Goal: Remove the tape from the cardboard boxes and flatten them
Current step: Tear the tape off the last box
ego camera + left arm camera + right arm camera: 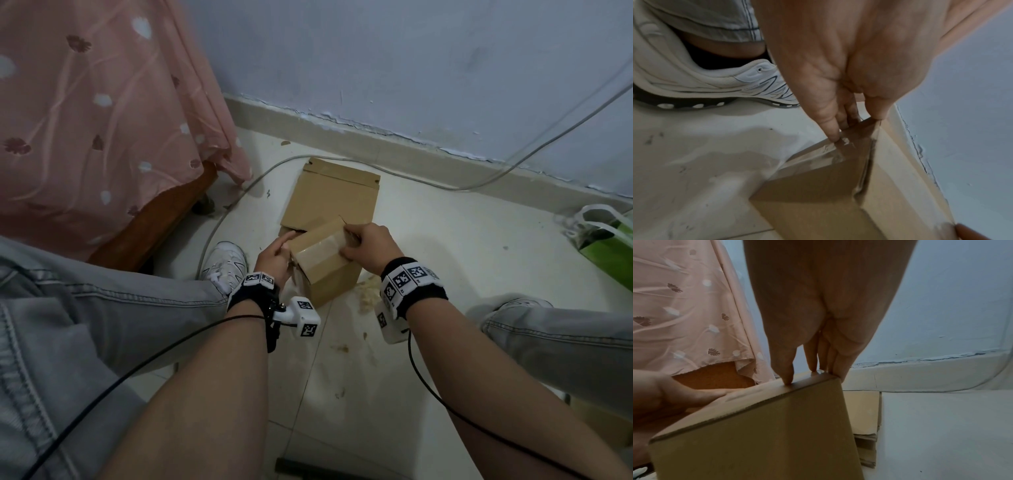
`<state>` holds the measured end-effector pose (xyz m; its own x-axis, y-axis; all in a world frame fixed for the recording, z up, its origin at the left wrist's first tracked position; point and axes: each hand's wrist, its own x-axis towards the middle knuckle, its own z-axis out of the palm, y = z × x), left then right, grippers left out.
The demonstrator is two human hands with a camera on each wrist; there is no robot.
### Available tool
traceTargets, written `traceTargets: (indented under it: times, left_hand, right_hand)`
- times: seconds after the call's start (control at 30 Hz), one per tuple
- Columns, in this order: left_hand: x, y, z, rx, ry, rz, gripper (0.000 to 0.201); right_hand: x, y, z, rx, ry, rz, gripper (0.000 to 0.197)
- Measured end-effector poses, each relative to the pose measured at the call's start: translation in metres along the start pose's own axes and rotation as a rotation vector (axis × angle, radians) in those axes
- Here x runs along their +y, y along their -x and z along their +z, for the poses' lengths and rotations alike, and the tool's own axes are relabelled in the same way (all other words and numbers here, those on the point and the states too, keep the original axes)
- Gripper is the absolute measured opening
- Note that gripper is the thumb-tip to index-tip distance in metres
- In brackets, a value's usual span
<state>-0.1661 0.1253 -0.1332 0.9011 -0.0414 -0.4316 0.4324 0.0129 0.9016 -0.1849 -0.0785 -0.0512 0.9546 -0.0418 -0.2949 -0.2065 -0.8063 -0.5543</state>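
A small brown cardboard box (pixel 329 274) stands tilted on the floor between my knees, with clear tape (pixel 325 251) running over its top face. My left hand (pixel 286 245) holds its left end. In the left wrist view the index fingertip (pixel 835 139) presses on the wrinkled tape (pixel 828 154) and the thumb sits on the box (pixel 838 203) edge. My right hand (pixel 349 243) grips the box's far right corner. In the right wrist view its thumb (pixel 787 378) lies on the top edge of the box (pixel 766 434) and the fingers hook behind it. A flattened cardboard box (pixel 332 195) lies just behind.
A bed with a pink sheet (pixel 102 120) stands at the left. A grey cable (pixel 219 219) curves over the floor past the flattened box to the wall. A green bag (pixel 606 250) sits at the right. My white shoes (pixel 226 260) flank the box, and paper scraps (pixel 370 298) lie by it.
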Motion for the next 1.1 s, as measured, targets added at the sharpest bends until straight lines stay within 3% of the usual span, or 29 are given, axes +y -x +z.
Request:
traceTargets:
  times: [0.13, 0.23, 0.37, 0.57, 0.67, 0.8, 1.1]
  left_hand:
    - [0.002, 0.001, 0.001, -0.012, 0.084, -0.070, 0.027]
    - [-0.001, -0.003, 0.001, -0.005, 0.067, -0.075, 0.018]
    - [-0.005, -0.009, 0.001, 0.006, -0.023, -0.058, 0.022]
    - [-0.004, -0.012, -0.001, -0.009, -0.025, -0.064, 0.028]
    - [-0.004, -0.010, -0.001, -0.010, -0.010, -0.061, 0.031]
    - [-0.002, -0.008, 0.000, -0.005, 0.007, -0.061, 0.026]
    - [-0.010, -0.016, -0.001, -0.005, -0.004, -0.045, 0.038]
  right_hand:
    - [-0.002, 0.000, 0.001, -0.007, 0.020, 0.003, 0.050]
    - [-0.006, -0.002, 0.005, -0.006, 0.115, -0.016, 0.028]
    - [-0.005, -0.004, 0.006, 0.015, 0.166, -0.037, 0.011]
    - [0.002, -0.001, -0.003, -0.048, 0.068, -0.055, 0.036]
    - [0.002, -0.001, -0.001, -0.042, 0.085, -0.058, 0.038]
    - [-0.002, -0.004, 0.001, -0.044, 0.162, -0.056, 0.027]
    - [-0.009, -0.010, 0.012, -0.032, 0.325, -0.027, 0.007]
